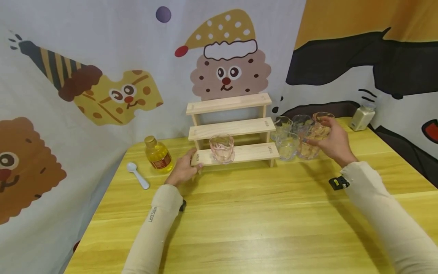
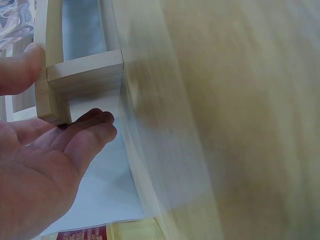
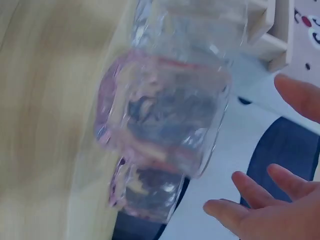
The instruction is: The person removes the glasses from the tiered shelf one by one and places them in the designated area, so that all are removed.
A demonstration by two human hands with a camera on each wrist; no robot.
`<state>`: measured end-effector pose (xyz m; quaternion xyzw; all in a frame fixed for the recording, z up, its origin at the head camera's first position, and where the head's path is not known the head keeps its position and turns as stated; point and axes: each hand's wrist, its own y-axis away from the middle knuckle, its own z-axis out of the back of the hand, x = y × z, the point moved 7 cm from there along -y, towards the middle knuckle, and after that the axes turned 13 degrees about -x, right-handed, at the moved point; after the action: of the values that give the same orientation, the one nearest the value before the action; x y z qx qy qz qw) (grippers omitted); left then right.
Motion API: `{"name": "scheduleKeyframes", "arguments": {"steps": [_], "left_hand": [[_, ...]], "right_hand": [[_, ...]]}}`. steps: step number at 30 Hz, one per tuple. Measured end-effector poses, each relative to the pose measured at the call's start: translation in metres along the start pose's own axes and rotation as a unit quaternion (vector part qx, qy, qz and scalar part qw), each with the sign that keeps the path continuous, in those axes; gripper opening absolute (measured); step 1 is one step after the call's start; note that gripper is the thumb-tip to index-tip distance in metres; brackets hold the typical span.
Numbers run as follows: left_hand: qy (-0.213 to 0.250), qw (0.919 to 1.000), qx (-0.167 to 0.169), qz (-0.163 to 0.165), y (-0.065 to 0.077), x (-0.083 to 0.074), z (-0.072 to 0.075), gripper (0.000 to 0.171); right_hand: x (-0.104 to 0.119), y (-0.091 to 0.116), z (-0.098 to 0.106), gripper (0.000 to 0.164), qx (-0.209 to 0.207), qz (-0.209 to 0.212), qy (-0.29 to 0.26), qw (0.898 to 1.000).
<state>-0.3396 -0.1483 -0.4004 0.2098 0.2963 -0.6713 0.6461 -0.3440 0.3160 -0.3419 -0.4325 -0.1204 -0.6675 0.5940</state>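
Note:
A three-step wooden stand (image 1: 232, 127) stands at the back of the table, with a pink glass cup (image 1: 222, 150) on its lowest step. My left hand (image 1: 183, 169) grips the left end of that step, thumb on the board and fingers beneath it in the left wrist view. Right of the stand, several glass cups cluster together, among them a clear cup (image 1: 287, 146) and a pink-tinted cup (image 3: 162, 115). My right hand (image 1: 337, 144) is over the cluster's right side; its fingers (image 3: 255, 192) are spread, apart from the cups in the right wrist view.
A bottle of yellow oil (image 1: 159, 156) stands left of the stand, beside a white spoon (image 1: 138, 176). At the back right is a glass shaker jar (image 1: 362, 117). A cartoon-printed curtain (image 1: 164, 57) hangs behind the wood-grain table (image 1: 239, 217).

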Motion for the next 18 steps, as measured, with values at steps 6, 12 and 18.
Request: {"name": "scheduleKeyframes", "arguments": {"steps": [6, 12, 18], "left_hand": [[-0.004, 1.0000, -0.003, -0.005, -0.001, 0.001, -0.001, 0.071], [0.002, 1.0000, -0.002, -0.003, 0.000, 0.002, -0.003, 0.072], [0.002, 1.0000, 0.000, 0.002, -0.001, 0.002, -0.001, 0.072]], "right_hand": [[0.020, 0.010, -0.009, 0.085, -0.034, 0.031, -0.042, 0.998], [0.036, 0.021, -0.024, 0.074, -0.037, 0.051, -0.088, 0.994], [0.057, 0.032, -0.044, 0.073, 0.008, 0.051, -0.140, 0.989]]}}
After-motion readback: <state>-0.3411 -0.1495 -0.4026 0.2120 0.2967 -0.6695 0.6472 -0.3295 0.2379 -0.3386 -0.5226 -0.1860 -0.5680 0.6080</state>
